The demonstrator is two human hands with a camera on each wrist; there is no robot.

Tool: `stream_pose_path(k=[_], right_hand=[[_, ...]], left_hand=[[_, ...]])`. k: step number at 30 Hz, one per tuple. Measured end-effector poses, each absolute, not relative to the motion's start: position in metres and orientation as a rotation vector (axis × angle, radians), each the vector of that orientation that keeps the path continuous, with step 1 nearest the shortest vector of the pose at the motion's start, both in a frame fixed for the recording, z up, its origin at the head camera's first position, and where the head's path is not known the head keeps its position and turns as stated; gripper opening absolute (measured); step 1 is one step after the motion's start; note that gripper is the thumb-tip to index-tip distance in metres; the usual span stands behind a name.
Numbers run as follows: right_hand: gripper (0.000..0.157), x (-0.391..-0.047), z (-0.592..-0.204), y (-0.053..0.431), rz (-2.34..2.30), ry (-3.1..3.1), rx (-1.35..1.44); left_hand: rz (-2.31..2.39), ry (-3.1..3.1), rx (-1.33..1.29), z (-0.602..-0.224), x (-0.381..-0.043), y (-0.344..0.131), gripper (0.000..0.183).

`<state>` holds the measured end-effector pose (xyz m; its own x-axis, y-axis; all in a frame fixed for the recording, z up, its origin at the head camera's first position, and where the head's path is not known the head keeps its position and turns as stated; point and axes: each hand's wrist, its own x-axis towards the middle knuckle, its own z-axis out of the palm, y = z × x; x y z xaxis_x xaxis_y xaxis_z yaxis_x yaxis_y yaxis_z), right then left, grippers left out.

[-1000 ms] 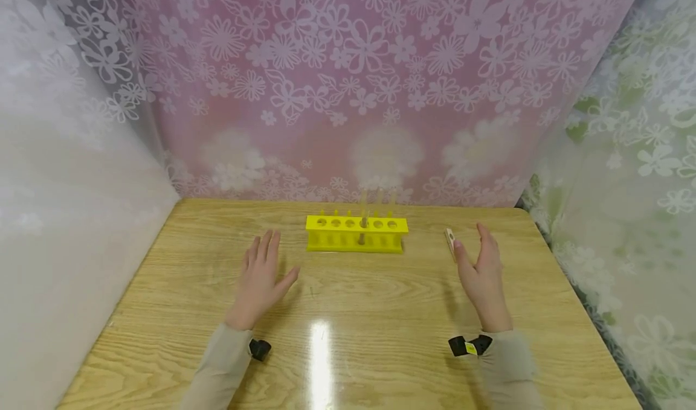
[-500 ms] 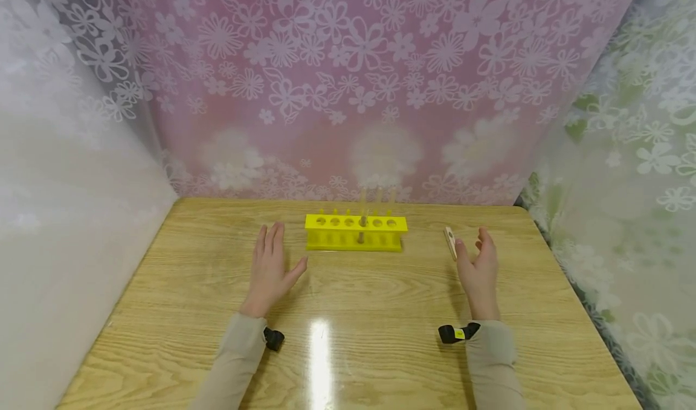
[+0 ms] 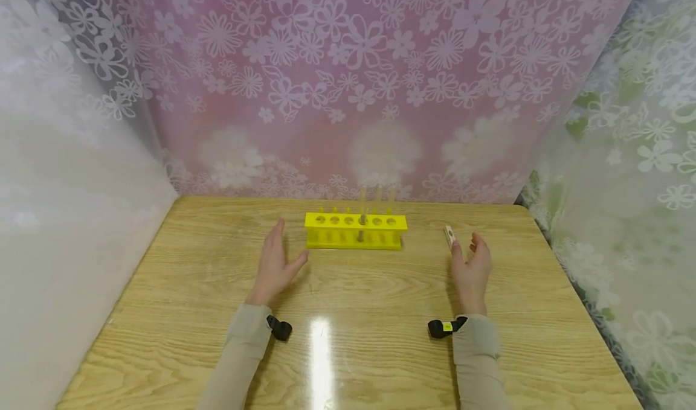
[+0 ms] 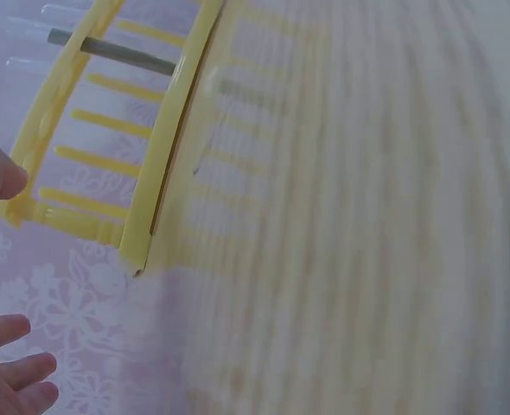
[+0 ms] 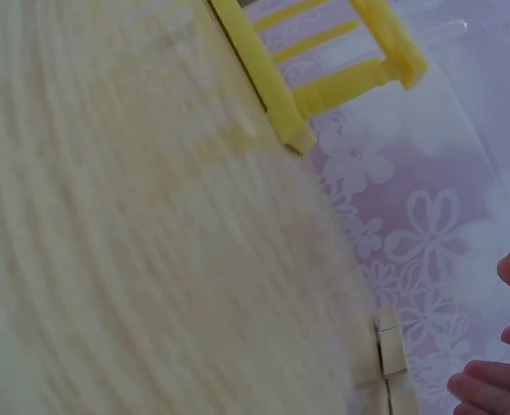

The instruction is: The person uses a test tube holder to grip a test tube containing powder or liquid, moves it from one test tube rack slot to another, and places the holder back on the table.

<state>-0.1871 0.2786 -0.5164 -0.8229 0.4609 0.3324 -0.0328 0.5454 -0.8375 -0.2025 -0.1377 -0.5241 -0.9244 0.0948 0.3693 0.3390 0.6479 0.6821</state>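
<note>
A yellow test tube rack (image 3: 342,227) stands near the table's back edge. Clear test tubes (image 3: 379,197) rise from its right half, one with a dark grey length (image 4: 125,54) inside. My left hand (image 3: 274,270) hovers off the rack's left end, fingers extended and thumb spread toward it, holding nothing. To the right of the rack lies a small pale wooden clamp (image 3: 449,235), its jointed wood also visible as a wooden piece (image 5: 392,348) in the right wrist view. My right hand (image 3: 470,274) is beside it, fingers loosely bent, thumb tip overlapping its near end in the head view.
The wood-grain table (image 3: 370,289) reflects a bright strip of light in front. A pink flowered curtain (image 3: 348,126) hangs right behind the rack. White sheeting (image 3: 81,186) borders the left side, and a green-and-white flowered sheet (image 3: 614,229) the right.
My left hand has moved right and forward toward the rack's left end. My right hand has shifted slightly left, its thumb closer over the wooden clamp. Rack and tubes have stayed put.
</note>
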Motion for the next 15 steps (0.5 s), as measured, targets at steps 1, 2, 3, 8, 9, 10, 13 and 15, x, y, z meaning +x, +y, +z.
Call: stream_pose_path(k=[1,2,3,8,9,10,13,15], right_hand=[[0.049,-0.188,-0.519,0.279,1.219,-2.237,-0.34],[0.047,-0.189,-0.521,0.279,1.204,-2.216,-0.338],[0.045,-0.19,-0.524,0.28,1.192,-2.194,-0.337],[0.038,-0.193,-0.532,0.282,1.159,-2.16,-0.364],[0.038,-0.193,-0.533,0.282,1.162,-2.166,-0.371],[0.038,-0.193,-0.533,0.282,1.167,-2.178,-0.378],[0.039,-0.192,-0.533,0.281,1.207,-2.215,-0.406],[0.041,-0.191,-0.533,0.282,1.228,-2.256,-0.428]], left_hand=[[-1.185,-2.572,-0.352,-0.526,-0.204,-0.137,0.091],[-1.208,-2.574,-0.355,-0.528,-0.205,-0.136,0.091],[-1.231,-2.571,-0.361,-0.529,-0.207,-0.135,0.092],[-1.287,-2.553,-0.371,-0.538,-0.214,-0.13,0.094],[-1.298,-2.55,-0.367,-0.539,-0.215,-0.129,0.094],[-1.308,-2.55,-0.357,-0.54,-0.216,-0.128,0.094],[-1.365,-2.548,-0.33,-0.543,-0.219,-0.126,0.094],[-1.406,-2.55,-0.318,-0.544,-0.222,-0.124,0.094]])
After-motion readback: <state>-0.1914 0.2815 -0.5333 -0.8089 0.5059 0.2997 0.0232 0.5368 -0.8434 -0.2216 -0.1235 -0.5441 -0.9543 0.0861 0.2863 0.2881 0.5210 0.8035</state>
